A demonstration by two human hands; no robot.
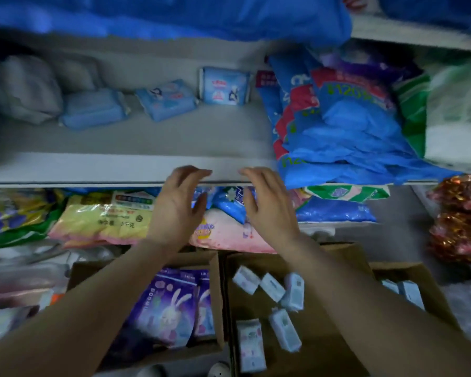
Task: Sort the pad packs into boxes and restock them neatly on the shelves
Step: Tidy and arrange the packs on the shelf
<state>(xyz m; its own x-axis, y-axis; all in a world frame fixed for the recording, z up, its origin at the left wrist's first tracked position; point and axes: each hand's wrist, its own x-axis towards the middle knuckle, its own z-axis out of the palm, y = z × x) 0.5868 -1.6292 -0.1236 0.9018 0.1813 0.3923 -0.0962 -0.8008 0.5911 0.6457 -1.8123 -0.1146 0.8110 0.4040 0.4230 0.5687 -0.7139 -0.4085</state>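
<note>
Reaching up with nothing in either grip, my left hand (178, 205) and right hand (267, 205) spread wide below the shelf edge (93, 168). Blue pad packs (166, 103) sit well back; blind grabbing could topple them.

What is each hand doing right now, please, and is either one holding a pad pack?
Left hand: open, fingers spread, holding nothing.
Right hand: open, fingers spread, holding nothing.
</note>
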